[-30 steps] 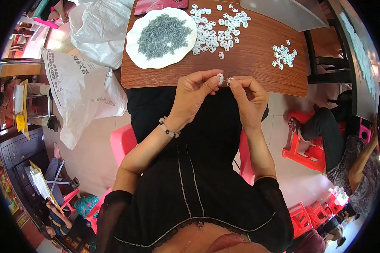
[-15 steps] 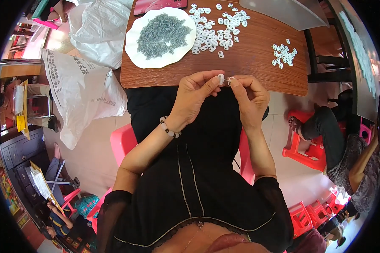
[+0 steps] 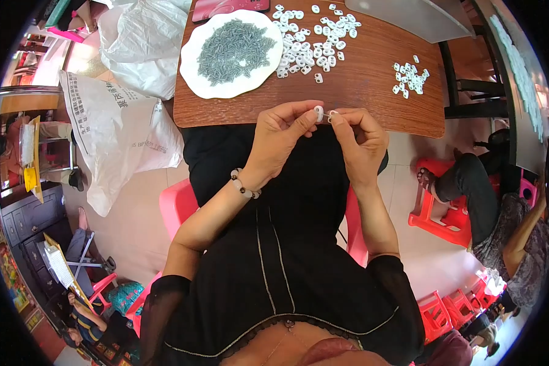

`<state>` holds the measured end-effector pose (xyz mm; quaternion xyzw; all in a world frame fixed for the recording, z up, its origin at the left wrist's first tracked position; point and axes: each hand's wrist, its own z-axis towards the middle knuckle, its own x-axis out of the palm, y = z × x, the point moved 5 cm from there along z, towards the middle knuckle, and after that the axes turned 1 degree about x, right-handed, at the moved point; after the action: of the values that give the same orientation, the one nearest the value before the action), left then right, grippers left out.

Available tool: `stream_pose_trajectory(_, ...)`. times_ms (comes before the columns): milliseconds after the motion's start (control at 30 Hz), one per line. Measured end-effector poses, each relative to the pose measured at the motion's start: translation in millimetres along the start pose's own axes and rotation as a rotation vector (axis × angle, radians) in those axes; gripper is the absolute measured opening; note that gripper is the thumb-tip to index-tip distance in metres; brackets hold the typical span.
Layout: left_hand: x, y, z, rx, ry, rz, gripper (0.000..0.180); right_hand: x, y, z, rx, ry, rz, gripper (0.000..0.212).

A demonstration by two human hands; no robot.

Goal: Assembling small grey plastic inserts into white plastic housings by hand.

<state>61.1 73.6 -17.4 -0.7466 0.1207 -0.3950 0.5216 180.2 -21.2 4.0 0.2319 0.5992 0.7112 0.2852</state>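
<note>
Over the near edge of the table, my left hand (image 3: 282, 131) pinches a small white plastic piece (image 3: 319, 112) with holes, between thumb and fingertips. My right hand (image 3: 363, 143) is closed close beside it, thumb against forefinger on a small looped piece (image 3: 332, 116); its exact kind is too small to make out. A thin, metallic-looking bit bridges the two pinches. Beyond my hands, a white scalloped plate (image 3: 195, 83) holds a heap of small grey springs (image 3: 235, 52). Loose white plastic pieces (image 3: 305, 55) lie right of the plate, and a smaller cluster (image 3: 410, 79) lies farther right.
The brown wooden table (image 3: 360, 104) has a pink phone (image 3: 226, 8) at its far edge and a grey panel (image 3: 415, 18) at the back right. White sacks (image 3: 125, 134) stand on the left. Red plastic stools (image 3: 442, 213) and a seated person (image 3: 506, 226) are at right.
Both hands hold nearly the same position. The fingertips have shifted very slightly, with the white piece and the looped piece still held close together.
</note>
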Motion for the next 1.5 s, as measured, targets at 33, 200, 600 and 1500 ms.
stream_pose_trajectory(33,0,0,0,0.000,0.000,0.000,0.026,0,0,0,0.000,-0.003,-0.005,0.008)
stream_pose_trajectory(200,0,-2,0,0.052,-0.021,0.081,0.025,0,1,0,-0.005,-0.009,-0.024,0.007)
stream_pose_trajectory(600,1,-12,1,0.178,0.048,0.302,0.019,4,0,1,0.048,0.106,0.046,0.007)
stream_pose_trajectory(1500,8,-37,11,0.006,0.318,0.218,0.060,11,-3,4,0.265,0.471,0.392,0.038)
